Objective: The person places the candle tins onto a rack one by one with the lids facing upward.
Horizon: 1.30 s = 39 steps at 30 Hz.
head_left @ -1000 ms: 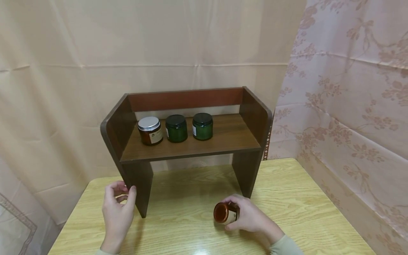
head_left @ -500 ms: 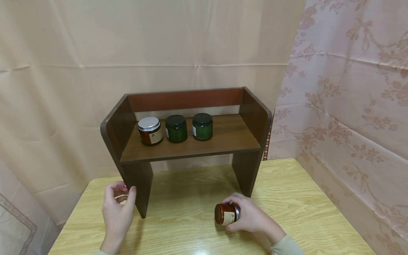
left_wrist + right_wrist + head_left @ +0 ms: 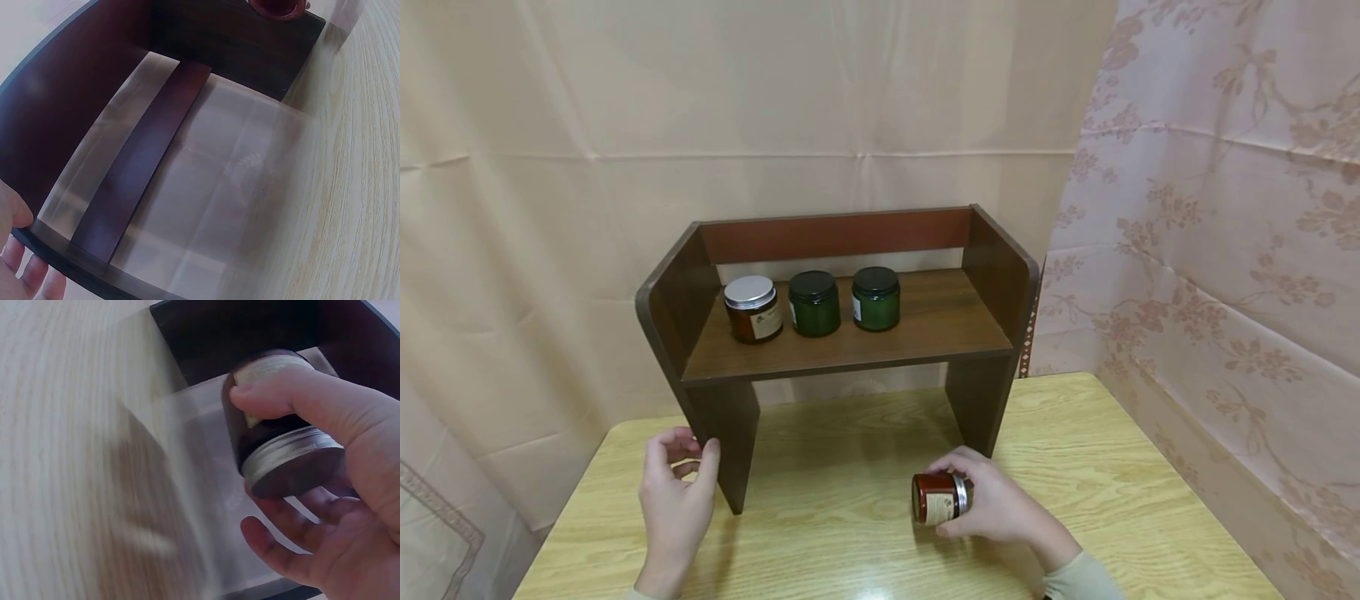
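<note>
My right hand (image 3: 996, 504) holds an amber glass jar (image 3: 934, 500) with a silver lid and a beige label, tipped on its side over the table. In the right wrist view the thumb presses across the label of the jar (image 3: 234, 419), and the lid points toward the palm. My left hand (image 3: 677, 496) grips the front edge of the left side panel of a dark brown wooden shelf (image 3: 850, 358). The left wrist view has the thumb (image 3: 15, 209) on the panel's inner face and the other fingers outside.
On the shelf board stand an amber jar with a silver lid (image 3: 754, 308) and two green jars with black lids, one in the middle (image 3: 816, 304) and one to its right (image 3: 877, 300). The light wood table (image 3: 820, 550) carries the shelf. Curtains hang behind.
The jar in my right hand has turned: its round base faced the head camera, and now its label and silver lid show. It has shifted slightly right. My left hand has stayed put.
</note>
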{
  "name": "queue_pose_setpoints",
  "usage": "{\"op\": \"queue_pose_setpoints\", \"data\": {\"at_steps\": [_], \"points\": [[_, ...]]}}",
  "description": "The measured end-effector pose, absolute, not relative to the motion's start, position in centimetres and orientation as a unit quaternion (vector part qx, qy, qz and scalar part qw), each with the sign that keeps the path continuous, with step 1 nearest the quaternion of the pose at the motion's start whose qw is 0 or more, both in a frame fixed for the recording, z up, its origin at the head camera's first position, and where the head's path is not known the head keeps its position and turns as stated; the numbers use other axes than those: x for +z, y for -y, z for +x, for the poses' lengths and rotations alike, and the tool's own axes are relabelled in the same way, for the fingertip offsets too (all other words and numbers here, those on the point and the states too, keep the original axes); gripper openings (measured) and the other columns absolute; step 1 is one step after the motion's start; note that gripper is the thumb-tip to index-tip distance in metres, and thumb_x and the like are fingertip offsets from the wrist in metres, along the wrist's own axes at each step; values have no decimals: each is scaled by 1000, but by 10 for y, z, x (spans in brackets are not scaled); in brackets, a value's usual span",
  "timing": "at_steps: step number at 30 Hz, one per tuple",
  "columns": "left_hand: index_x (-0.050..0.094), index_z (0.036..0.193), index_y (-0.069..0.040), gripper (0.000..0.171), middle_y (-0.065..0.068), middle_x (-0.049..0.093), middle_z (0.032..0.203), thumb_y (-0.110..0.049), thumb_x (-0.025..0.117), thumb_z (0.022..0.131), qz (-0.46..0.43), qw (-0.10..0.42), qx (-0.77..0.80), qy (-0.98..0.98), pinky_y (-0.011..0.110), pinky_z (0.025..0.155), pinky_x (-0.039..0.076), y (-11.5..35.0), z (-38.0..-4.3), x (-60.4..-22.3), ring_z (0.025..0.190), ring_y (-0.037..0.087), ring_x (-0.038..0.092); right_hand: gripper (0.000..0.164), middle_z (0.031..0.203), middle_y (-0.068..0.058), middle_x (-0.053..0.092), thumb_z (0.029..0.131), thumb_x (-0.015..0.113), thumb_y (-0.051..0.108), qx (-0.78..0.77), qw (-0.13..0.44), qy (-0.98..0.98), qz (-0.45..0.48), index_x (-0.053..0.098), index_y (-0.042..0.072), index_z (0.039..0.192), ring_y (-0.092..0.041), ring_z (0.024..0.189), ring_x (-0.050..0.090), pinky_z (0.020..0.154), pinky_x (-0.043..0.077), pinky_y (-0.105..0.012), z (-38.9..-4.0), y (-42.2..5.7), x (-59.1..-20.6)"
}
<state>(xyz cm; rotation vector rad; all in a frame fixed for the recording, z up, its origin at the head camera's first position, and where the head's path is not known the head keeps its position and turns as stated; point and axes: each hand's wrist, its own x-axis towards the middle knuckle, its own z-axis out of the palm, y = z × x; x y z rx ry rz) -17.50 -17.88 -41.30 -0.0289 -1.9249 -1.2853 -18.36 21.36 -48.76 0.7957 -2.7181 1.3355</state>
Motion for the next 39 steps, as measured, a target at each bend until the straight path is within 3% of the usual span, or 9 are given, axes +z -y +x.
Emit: {"op": "queue_pose_setpoints", "data": {"at_steps": [15, 25, 31, 39], "points": [[56, 113, 3, 30, 2, 58, 94, 2, 73, 88, 4, 383, -511, 770, 6, 68, 49, 198, -194, -442, 81, 6, 56, 71, 117, 11, 61, 63, 95, 22, 418, 10, 872, 256, 61, 32, 125, -17, 99, 59, 76, 56, -29, -180, -222, -476], [54, 110, 10, 27, 10, 57, 93, 9, 69, 88, 1, 391, -506, 769, 5, 68, 47, 184, -181, -421, 80, 6, 55, 73, 119, 7, 59, 61, 96, 16, 438, 24, 863, 252, 63, 26, 125, -20, 102, 59, 79, 58, -30, -182, -228, -471], [52, 108, 14, 26, 15, 55, 91, 12, 67, 87, -15, 399, -513, 760, 5, 67, 46, 178, -174, -412, 80, 5, 53, 71, 119, 2, 57, 62, 97, 21, 463, 27, 850, 251, 63, 24, 125, -25, 103, 61, 76, 61, -29, -184, -231, -471], [53, 108, 12, 25, 12, 57, 91, 11, 68, 88, -5, 393, -505, 768, 5, 68, 47, 178, -175, -411, 81, 9, 54, 69, 119, 5, 57, 65, 97, 32, 452, 45, 856, 248, 65, 22, 126, -20, 102, 60, 75, 60, -30, -185, -233, -469]]}}
